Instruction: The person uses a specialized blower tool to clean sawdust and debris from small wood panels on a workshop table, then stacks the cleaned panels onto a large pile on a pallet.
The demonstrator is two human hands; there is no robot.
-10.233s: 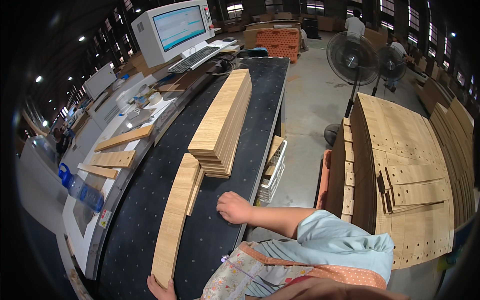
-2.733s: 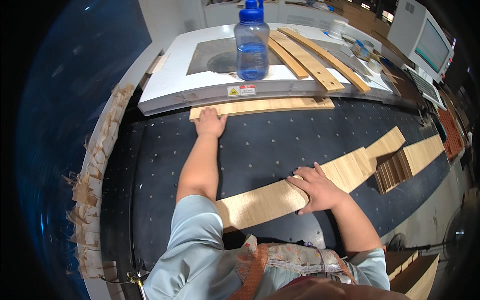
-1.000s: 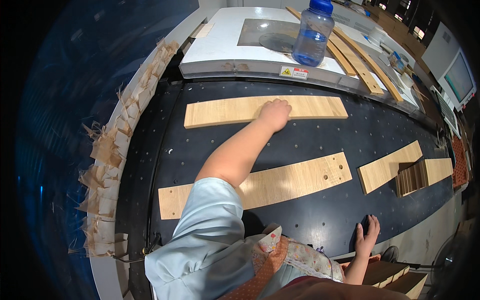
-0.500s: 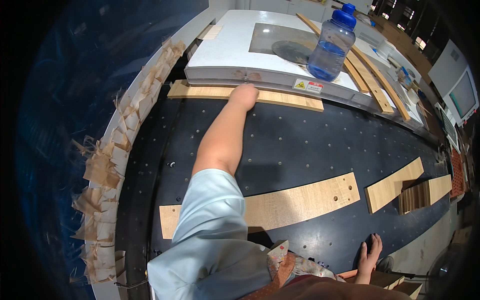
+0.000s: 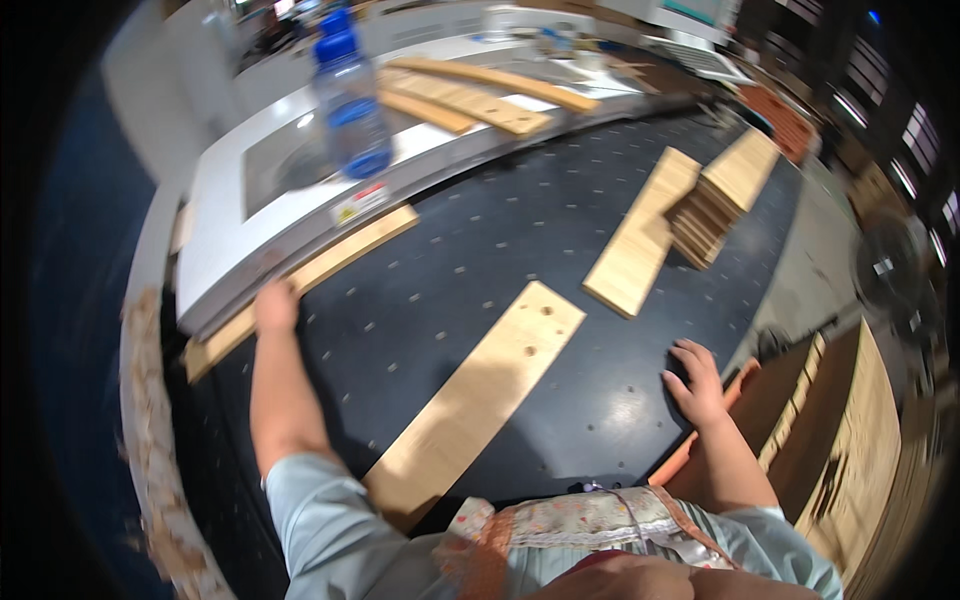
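Note:
My left hand [image 5: 277,308] reaches forward to a long, narrow wooden board [image 5: 358,243] lying along the front edge of a white machine bed. Its fingers are closed over that board, their tips hidden and slightly blurred. My right hand [image 5: 697,383] rests on the near right edge of the black studded table [image 5: 430,290], fingers apart and nothing in them. Between the two hands lies a wider wooden board [image 5: 465,400] with a few holes at its far end, partly shaded by my body.
Farther right, a loose board [image 5: 640,245] lies beside a stack of wooden pieces [image 5: 735,185]. A blue-capped water bottle [image 5: 355,120] and several wooden strips [image 5: 470,100] sit on the white machine [image 5: 225,240]. Upright panels [image 5: 850,440] stand close by my right arm.
The view has swung to the right, so the table and boards appear turned. My left hand stays at the narrow board; my right hand remains at the table edge, now with its forearm in sight.

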